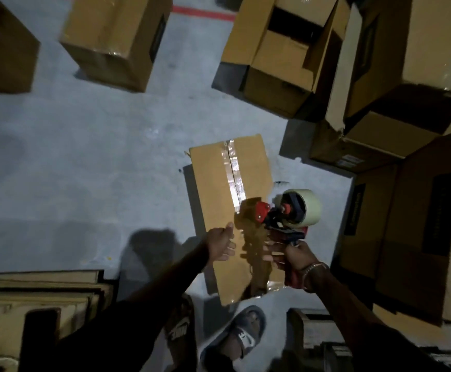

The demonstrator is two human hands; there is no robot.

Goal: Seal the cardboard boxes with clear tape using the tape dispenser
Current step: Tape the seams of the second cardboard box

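— So, where's the box being sealed?

— The cardboard box [227, 200] lies on the grey floor [84, 157], near the middle, just ahead of the person's feet. A strip of clear tape [232, 173] runs along its centre seam, shining from the far edge down toward the hands.

— And the tape dispenser?

— The red tape dispenser [278, 216] sits over the near half of the box, its roll of tape [305, 208] out past the box's right edge. The right hand [297, 257] grips the handle, fingers curled round it, a bracelet [311, 268] at the wrist.

— The left hand?

— The left hand [220, 244] hovers at the box's left side, close to the dispenser's front. Its fingers are curled, thumb up. A crumpled brownish stretch of tape hangs between the two hands, but blur keeps me from telling whether the left hand pinches it.

— What's around them?

— More cardboard boxes: a closed box [111, 41] at upper left, an open-flapped box [280, 49] at top, and stacked boxes [407, 130] along the right. Flattened cardboard [39, 294] lies at lower left. A foot in a slide sandal [235, 336] shows at the bottom, and a red floor line [203, 13] crosses the top.
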